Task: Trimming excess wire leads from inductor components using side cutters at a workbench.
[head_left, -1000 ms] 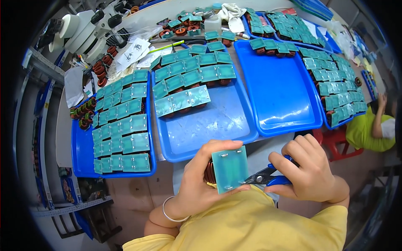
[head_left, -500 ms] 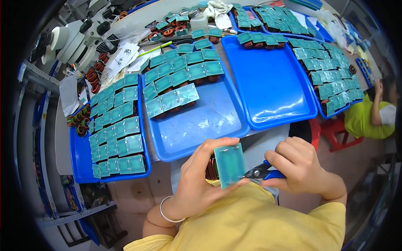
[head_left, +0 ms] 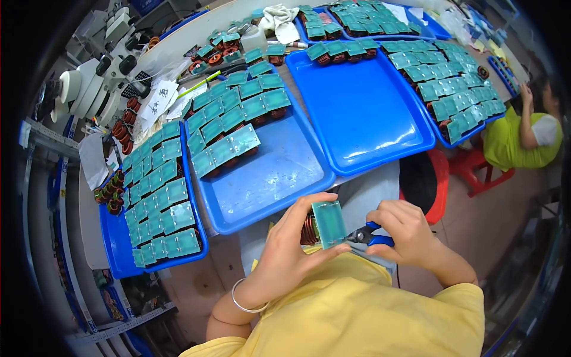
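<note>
My left hand (head_left: 291, 244) grips a copper-wound coil with a green circuit board (head_left: 329, 223) on it, the board's flat side turned to the right. Red-brown windings show between the palm and the board. In my right hand (head_left: 407, 232) is a pair of blue-handled flush cutters (head_left: 370, 235), fingers wrapped round the grips. The cutter tips meet the lower right corner of the board, where small solder points sit. Whether the jaws are closed on a wire lead is too small to tell.
Beyond my hands stand a half-filled light-blue tray (head_left: 267, 184), a left tray (head_left: 116, 250) full of board-topped coils, and a blue tray (head_left: 363, 113) with several coils at its far end. A microscope (head_left: 77, 83) stands back left. At right, a person (head_left: 517, 140) sits near a red stool (head_left: 476, 172).
The view has turned and shifted a little, so the trays sit lower left. Both hands keep their holds, with the cutters still at the board's lower corner.
</note>
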Tool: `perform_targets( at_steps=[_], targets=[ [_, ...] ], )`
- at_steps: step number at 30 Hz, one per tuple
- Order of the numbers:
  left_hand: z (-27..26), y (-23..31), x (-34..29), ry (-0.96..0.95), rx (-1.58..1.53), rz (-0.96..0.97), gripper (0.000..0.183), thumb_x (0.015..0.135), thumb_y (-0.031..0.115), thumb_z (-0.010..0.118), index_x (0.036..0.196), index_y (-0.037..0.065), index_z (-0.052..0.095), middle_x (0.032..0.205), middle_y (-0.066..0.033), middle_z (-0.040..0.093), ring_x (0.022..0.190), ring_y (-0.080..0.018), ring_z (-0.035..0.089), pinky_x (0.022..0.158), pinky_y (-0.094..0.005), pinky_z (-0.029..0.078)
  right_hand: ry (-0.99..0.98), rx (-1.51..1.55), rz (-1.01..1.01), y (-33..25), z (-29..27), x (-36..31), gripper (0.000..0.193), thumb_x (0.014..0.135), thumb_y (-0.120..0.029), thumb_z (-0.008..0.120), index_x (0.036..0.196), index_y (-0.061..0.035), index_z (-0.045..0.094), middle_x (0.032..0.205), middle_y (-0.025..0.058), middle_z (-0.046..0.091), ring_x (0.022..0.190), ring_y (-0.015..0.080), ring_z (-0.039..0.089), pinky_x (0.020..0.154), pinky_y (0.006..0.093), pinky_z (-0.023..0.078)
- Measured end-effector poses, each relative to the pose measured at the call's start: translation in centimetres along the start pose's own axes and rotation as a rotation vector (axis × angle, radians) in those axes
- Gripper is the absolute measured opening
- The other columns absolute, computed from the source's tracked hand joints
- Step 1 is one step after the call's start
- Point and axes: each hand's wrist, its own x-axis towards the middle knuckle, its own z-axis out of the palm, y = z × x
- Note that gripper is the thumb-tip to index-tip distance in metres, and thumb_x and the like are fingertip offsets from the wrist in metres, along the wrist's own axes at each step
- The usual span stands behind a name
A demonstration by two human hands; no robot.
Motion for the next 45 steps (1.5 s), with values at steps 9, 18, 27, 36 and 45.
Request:
perform_targets(
  at_steps=[9, 18, 27, 36, 45],
  targets=[
    [-0.2, 0.2, -0.7, -0.076, -0.1, 0.019, 0.065, 0.068, 0.016, 0.079, 0.122, 0.006, 0.044, 0.111, -0.0062, 0.051, 0.09, -0.0133, 0.055, 0.075, -0.0252, 0.047, -0.044, -0.061, 0.053, -1.8, -2.4, 1.4, 0.042, 0.069, -0.034, 0.071, 0.092, -0.003, 0.055, 0.077, 0.0091, 0.048, 0.068, 0.027, 0.051, 0.06, 0.0344, 0.04],
    [-0.6, 0.7, -1.4, -0.086, -0.124, 0.098, 0.068, 0.068, 0.014, 0.078, 0.124, 0.004, 0.041, 0.116, -0.0116, 0.048, 0.098, -0.0208, 0.054, 0.074, -0.0275, 0.048, -0.011, -0.13, 0.076, -1.5, -2.7, 2.3, 0.042, 0.068, -0.033, 0.072, 0.09, -0.0019, 0.055, 0.077, 0.0089, 0.048, 0.066, 0.0253, 0.051, 0.059, 0.0333, 0.041],
    [-1.0, 0.8, -1.2, -0.093, -0.078, 0.174, 0.065, 0.066, 0.01, 0.077, 0.122, 0.004, 0.043, 0.113, -0.0115, 0.049, 0.099, -0.0214, 0.053, 0.069, -0.026, 0.048, -0.052, -0.174, 0.023, -1.6, -3.4, 2.9, 0.043, 0.068, -0.037, 0.07, 0.09, -0.0031, 0.055, 0.074, 0.0078, 0.045, 0.064, 0.0234, 0.047, 0.057, 0.0325, 0.037],
    [-1.2, 1.2, -1.0, -0.07, 0.007, 0.283, 0.063, 0.063, 0.008, 0.077, 0.118, 0.002, 0.046, 0.107, -0.0128, 0.054, 0.098, -0.0266, 0.053, 0.078, -0.0315, 0.046, -0.075, -0.264, -0.059, -1.6, -3.8, 3.2, 0.05, 0.075, -0.05, 0.06, 0.086, -0.0009, 0.054, 0.07, 0.0081, 0.039, 0.06, 0.0236, 0.04, 0.055, 0.0339, 0.032],
    [-1.2, 1.2, -1.0, -0.067, 0.021, 0.241, 0.061, 0.064, 0.009, 0.077, 0.116, 0.002, 0.048, 0.105, -0.0126, 0.054, 0.092, -0.0251, 0.055, 0.072, -0.0295, 0.047, -0.049, -0.205, -0.114, -0.3, -2.8, 3.3, 0.045, 0.069, -0.043, 0.066, 0.085, -0.0023, 0.054, 0.068, 0.0067, 0.042, 0.058, 0.0225, 0.045, 0.052, 0.0322, 0.036]
  ],
)
